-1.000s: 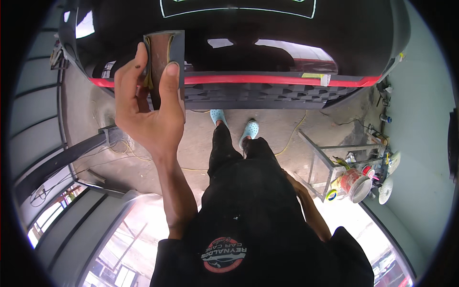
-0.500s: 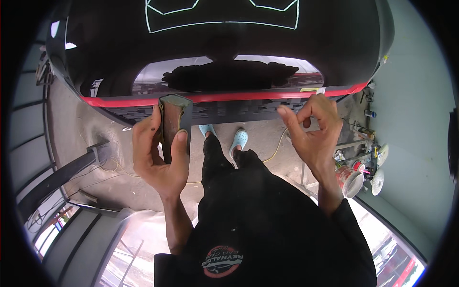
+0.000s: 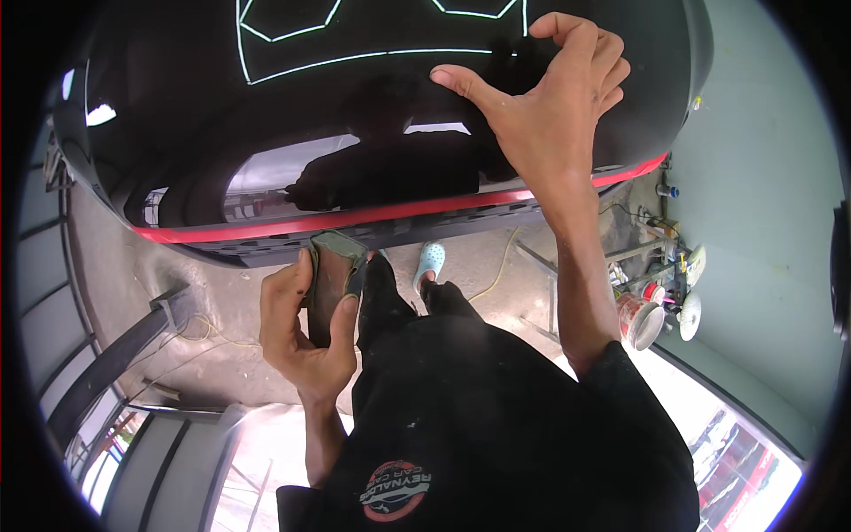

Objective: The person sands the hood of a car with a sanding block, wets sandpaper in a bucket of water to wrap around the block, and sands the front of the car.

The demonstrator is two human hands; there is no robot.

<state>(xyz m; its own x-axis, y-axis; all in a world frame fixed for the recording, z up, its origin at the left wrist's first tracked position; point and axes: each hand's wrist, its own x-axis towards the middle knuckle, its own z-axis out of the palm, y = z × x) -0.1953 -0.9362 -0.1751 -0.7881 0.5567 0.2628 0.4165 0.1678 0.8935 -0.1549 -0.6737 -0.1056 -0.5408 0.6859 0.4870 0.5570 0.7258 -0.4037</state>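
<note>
My left hand grips a sanding block wrapped in folded grey paper, held upright just below a glossy black car body panel with a red stripe along its lower edge. My right hand is on or just over that panel, thumb and fingers spread and curved, nothing in it. Its fingertips are beside thin pale outlines on the panel; whether they touch the surface I cannot tell.
A metal stand with a bucket and round pads stands at the right, by a pale wall. A dark beam runs at the left. A cable lies on the floor between my legs and the stand.
My right hand came into view from below and rose onto the upper panel, spreading its fingers. My left hand moved down with the block. The panel sits lower in the picture than half a second ago.
</note>
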